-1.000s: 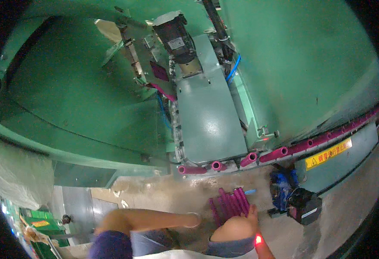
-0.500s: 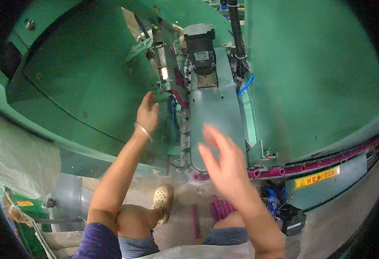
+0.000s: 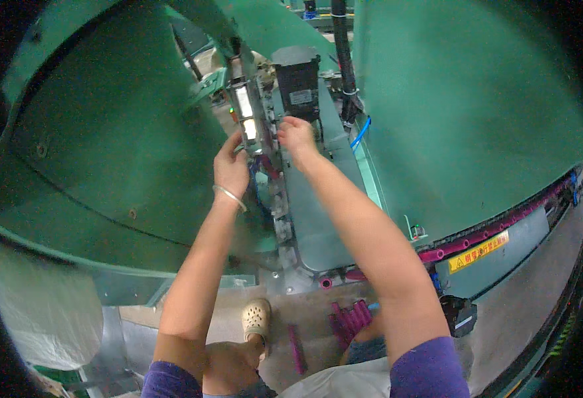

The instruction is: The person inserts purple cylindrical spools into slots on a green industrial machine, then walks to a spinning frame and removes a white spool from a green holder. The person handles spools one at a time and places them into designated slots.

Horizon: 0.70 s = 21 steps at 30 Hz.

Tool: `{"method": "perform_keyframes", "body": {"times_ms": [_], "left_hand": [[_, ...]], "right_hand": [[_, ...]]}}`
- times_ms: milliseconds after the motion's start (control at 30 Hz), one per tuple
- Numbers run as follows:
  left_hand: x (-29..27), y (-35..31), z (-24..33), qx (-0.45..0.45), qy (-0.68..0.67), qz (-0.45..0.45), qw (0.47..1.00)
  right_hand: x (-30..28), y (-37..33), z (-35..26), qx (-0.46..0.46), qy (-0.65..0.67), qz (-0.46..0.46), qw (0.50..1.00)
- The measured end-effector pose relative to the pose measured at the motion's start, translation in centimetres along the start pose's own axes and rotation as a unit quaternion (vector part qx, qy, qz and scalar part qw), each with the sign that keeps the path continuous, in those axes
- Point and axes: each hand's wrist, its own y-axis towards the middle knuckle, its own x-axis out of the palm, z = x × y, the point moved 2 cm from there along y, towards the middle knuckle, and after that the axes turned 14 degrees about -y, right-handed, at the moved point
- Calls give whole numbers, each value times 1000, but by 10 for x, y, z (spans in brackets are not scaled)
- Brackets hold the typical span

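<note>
In front of me is a narrow upright metal mechanism (image 3: 246, 106) with bright shiny plates on its face. My left hand (image 3: 232, 167), a light bangle on its wrist, is at the lower left side of this mechanism. Its visible fingers are stretched up along the side; some fingertips are hidden. On the other side, my right hand (image 3: 297, 139) is close to the mechanism, fingers curled together. What they hold, if anything, is hidden. Just below the mechanism, between the hands, a purple piece (image 3: 269, 167) shows beside blue hoses.
A black motor (image 3: 297, 76) stands beyond my right hand on a grey cover plate (image 3: 318, 212). Curved green panels (image 3: 464, 132) rise on both sides. Purple tubes (image 3: 441, 254) line a track at right; several loose tubes (image 3: 351, 322) lie on the floor near my feet.
My right hand has moved forward and left from above the grey plate to the mechanism, its fingers now curled. My left hand remains near the mechanism's lower end. The view has shifted slightly.
</note>
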Motion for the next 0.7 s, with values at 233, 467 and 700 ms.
{"method": "perform_keyframes", "body": {"times_ms": [233, 467, 700], "left_hand": [[-7, -9, 2, -27, 47, -3, 999], [2, -11, -14, -10, 13, 41, 999], [1, -17, -23, -6, -19, 36, 999]], "right_hand": [[-18, -48, -36, -162, -183, -9, 970], [-15, -82, -45, -213, -201, -90, 952], [-8, -76, -51, -252, -339, -50, 905]]}}
